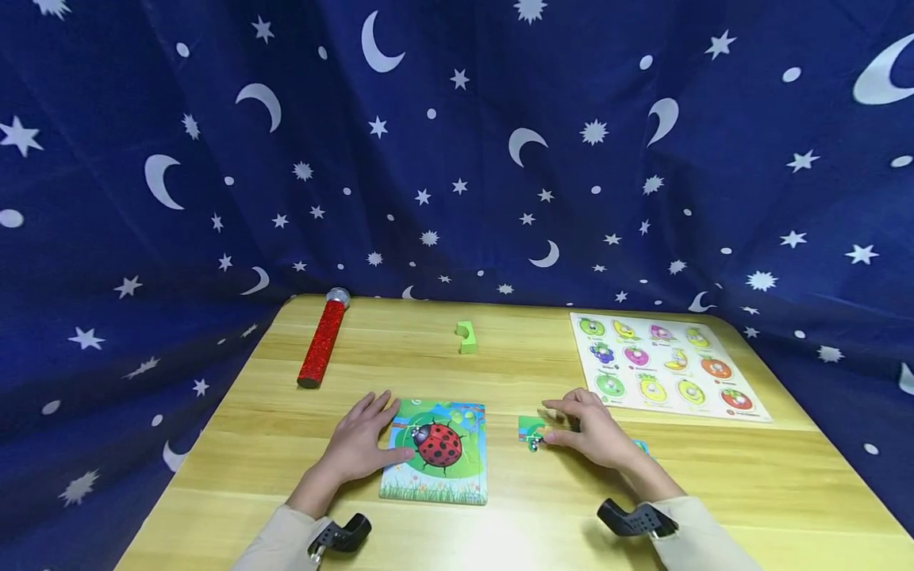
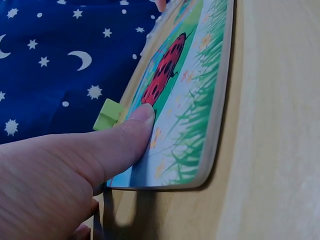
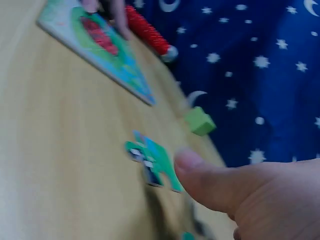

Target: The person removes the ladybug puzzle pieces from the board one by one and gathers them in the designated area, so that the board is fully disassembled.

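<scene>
Resting on the ladybug board [image 1: 457, 472], my left hand [image 1: 360, 444] lies relaxed at its nine o'clock side, fingers extended, thumb on the picture. At three o'clock from there, a small puzzle piece [image 1: 528, 426] is right by my right hand's [image 1: 593, 430] thumb; whether I pinch it I cannot tell (that wrist view is blurred). Still, the right-wrist view shows the piece's notched edge, unclear from the head. The left-wrist view gives me the board's pale side, but not the red microphone [image 1: 324, 341] at eleven o'clock. The fruit board [image 1: 585, 361] at two shows from the head, not the right wrist; the green block [image 1: 467, 342] at twelve shows in all three.
</scene>
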`<state>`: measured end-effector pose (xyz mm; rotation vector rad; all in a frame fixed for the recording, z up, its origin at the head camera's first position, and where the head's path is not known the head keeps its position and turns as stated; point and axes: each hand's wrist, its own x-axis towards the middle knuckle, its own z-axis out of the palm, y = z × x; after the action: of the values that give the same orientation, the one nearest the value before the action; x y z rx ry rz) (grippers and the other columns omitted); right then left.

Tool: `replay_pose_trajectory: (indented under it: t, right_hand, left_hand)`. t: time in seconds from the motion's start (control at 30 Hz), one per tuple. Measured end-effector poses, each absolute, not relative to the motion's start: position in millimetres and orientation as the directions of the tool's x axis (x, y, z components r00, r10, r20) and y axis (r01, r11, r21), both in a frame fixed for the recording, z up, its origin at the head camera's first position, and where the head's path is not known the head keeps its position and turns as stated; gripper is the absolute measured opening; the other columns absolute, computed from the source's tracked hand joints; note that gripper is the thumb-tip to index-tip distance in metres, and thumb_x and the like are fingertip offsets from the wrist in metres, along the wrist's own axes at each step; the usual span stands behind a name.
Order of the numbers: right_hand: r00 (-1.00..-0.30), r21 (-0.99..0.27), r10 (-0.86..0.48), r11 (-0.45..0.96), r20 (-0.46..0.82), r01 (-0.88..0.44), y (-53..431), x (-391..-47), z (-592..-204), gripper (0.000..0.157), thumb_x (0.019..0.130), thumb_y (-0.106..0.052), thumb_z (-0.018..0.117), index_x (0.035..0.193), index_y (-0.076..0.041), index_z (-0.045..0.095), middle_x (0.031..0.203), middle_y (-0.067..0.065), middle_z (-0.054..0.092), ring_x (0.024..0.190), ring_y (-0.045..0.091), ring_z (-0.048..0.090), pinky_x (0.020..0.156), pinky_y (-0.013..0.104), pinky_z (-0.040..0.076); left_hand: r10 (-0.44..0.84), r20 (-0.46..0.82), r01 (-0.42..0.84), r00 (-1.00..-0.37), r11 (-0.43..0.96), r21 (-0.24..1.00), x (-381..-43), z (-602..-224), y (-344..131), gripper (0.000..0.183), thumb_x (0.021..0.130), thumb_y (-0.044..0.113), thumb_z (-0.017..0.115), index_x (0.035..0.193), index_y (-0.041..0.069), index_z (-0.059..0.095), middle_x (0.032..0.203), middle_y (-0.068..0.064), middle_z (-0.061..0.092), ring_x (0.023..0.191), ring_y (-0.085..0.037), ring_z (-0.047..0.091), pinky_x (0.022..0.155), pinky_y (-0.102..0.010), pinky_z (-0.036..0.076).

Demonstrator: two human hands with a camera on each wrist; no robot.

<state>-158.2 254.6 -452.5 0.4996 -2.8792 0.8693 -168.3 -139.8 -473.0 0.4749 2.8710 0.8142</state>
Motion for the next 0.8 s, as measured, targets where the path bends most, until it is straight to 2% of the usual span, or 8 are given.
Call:
replay_pose_trajectory:
  t: [0.07,0.23,0.3,0.4,0.57,0.7,0.8]
  right_hand:
    - [-0.956,-0.541,-0.225,0.789,0.186,-0.291,260,-158,-449,0.038,0.083,-0.024,0.079,0.116,-0.008,0.072,0.095,0.001,0.056,0.085,0.011,0.042,0.074,0.026,0.035]
    - [-0.978,-0.555,-0.076,0.814,0.193,-0.173,269,-157,-445,0.006,0.085,-0.016,0.077,0.089,-0.014,0.072,0.088,0.000,0.063,0.077,0.009,0.046,0.068,0.025,0.039]
    - [-0.979,-0.549,-0.059,0.820,0.197,-0.160,271,-157,-446,0.008,0.084,-0.015,0.077,0.082,-0.016,0.069,0.084,-0.003,0.064,0.075,0.007,0.048,0.068,0.025,0.040]
    - [-0.971,-0.542,-0.092,0.816,0.220,-0.200,269,-155,-449,0.011,0.082,-0.012,0.078,0.084,-0.016,0.068,0.084,-0.005,0.066,0.077,0.006,0.052,0.071,0.026,0.042]
    - [-0.922,-0.479,-0.228,0.801,0.312,-0.360,253,-153,-456,0.026,0.075,-0.015,0.084,0.098,-0.014,0.072,0.100,-0.002,0.072,0.093,0.015,0.056,0.083,0.034,0.042]
    - [-0.897,-0.461,-0.327,0.773,0.298,-0.436,238,-149,-458,0.040,0.075,-0.023,0.085,0.111,-0.013,0.071,0.111,0.001,0.071,0.103,0.020,0.056,0.086,0.037,0.038]
    - [-0.897,-0.452,-0.347,0.777,0.275,-0.439,232,-147,-459,0.042,0.075,-0.024,0.084,0.114,-0.013,0.070,0.115,0.002,0.071,0.107,0.021,0.055,0.085,0.036,0.035]
  left_hand:
    - [0.327,-0.030,0.261,-0.945,0.804,0.534,-169,-473,-139,0.090,0.079,0.056,0.075,0.148,0.007,0.045,0.160,-0.016,0.033,0.149,-0.043,0.021,0.113,-0.070,0.022]
    - [0.317,-0.027,0.252,-0.948,0.799,0.546,-168,-473,-139,0.090,0.078,0.055,0.075,0.147,0.007,0.045,0.160,-0.016,0.033,0.150,-0.043,0.021,0.112,-0.072,0.022]
    - [0.314,-0.024,0.251,-0.949,0.801,0.544,-168,-473,-140,0.089,0.078,0.055,0.076,0.147,0.007,0.045,0.160,-0.016,0.033,0.150,-0.043,0.021,0.112,-0.072,0.022]
    - [0.314,-0.022,0.252,-0.949,0.798,0.548,-167,-474,-140,0.089,0.078,0.054,0.076,0.148,0.007,0.045,0.160,-0.016,0.033,0.150,-0.043,0.020,0.111,-0.072,0.022]
    - [0.316,-0.024,0.251,-0.948,0.793,0.555,-166,-473,-141,0.089,0.079,0.054,0.076,0.148,0.007,0.045,0.160,-0.017,0.033,0.150,-0.044,0.019,0.112,-0.072,0.021]
    - [0.313,-0.025,0.248,-0.949,0.796,0.552,-166,-474,-142,0.089,0.079,0.054,0.075,0.148,0.007,0.045,0.160,-0.016,0.033,0.150,-0.043,0.019,0.112,-0.072,0.021]
    - [0.315,-0.024,0.249,-0.949,0.794,0.555,-167,-475,-142,0.090,0.079,0.056,0.074,0.148,0.007,0.044,0.161,-0.015,0.031,0.150,-0.043,0.018,0.113,-0.071,0.020]
